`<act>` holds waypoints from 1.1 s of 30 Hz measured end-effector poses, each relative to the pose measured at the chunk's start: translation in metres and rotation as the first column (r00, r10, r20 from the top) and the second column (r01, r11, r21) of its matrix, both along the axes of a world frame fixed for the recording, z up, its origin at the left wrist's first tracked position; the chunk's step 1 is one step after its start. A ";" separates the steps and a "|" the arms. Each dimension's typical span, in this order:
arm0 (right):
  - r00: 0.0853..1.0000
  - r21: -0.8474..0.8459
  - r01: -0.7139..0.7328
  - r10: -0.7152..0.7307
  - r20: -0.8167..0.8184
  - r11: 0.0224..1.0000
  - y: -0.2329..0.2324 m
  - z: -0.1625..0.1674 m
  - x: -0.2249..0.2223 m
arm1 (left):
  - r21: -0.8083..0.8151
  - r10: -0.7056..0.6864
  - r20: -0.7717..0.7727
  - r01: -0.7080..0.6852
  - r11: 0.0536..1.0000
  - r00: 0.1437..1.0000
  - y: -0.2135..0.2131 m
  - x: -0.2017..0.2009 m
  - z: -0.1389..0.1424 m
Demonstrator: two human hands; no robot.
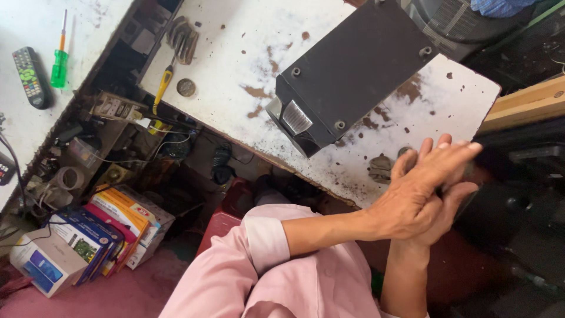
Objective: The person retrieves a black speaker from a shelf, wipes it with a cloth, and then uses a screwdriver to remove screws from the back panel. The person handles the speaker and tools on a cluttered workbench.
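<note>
My left hand (421,191) lies flat over my right hand (453,197), palms pressed together and fingers stretched out, just off the near edge of a worn white table (235,53). Nothing shows between the palms. My left forearm comes out of a rolled pink sleeve (268,238). A black box-shaped device (353,68) with corner screws and a silver grille (296,118) at its near end rests on the table, a short way above my hands.
A yellow-handled screwdriver (162,88) and a round metal disc (186,87) lie on the table's left part. A remote control (30,76) and green screwdriver (59,62) sit on another white surface. Cardboard boxes (88,235), wires and a red stool (220,221) crowd the floor.
</note>
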State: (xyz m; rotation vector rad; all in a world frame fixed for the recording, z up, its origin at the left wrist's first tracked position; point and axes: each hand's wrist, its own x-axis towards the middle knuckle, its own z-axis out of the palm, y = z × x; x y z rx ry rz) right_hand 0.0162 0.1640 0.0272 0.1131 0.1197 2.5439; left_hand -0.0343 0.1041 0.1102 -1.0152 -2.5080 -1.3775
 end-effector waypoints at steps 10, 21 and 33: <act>0.763 0.919 -0.235 -0.526 0.375 0.315 0.004 0.016 -0.009 | 0.622 -0.534 0.398 0.208 0.755 0.746 0.024 0.017 -0.056; 0.974 -0.051 0.226 -0.226 0.013 0.973 -0.052 0.110 -0.045 | -0.682 -0.433 -0.143 0.228 0.695 0.890 -0.032 -0.038 0.043; 0.742 0.238 -0.312 0.080 0.665 0.920 -0.012 0.027 -0.021 | -0.269 -0.332 -0.084 0.299 0.915 0.940 -0.071 -0.114 0.031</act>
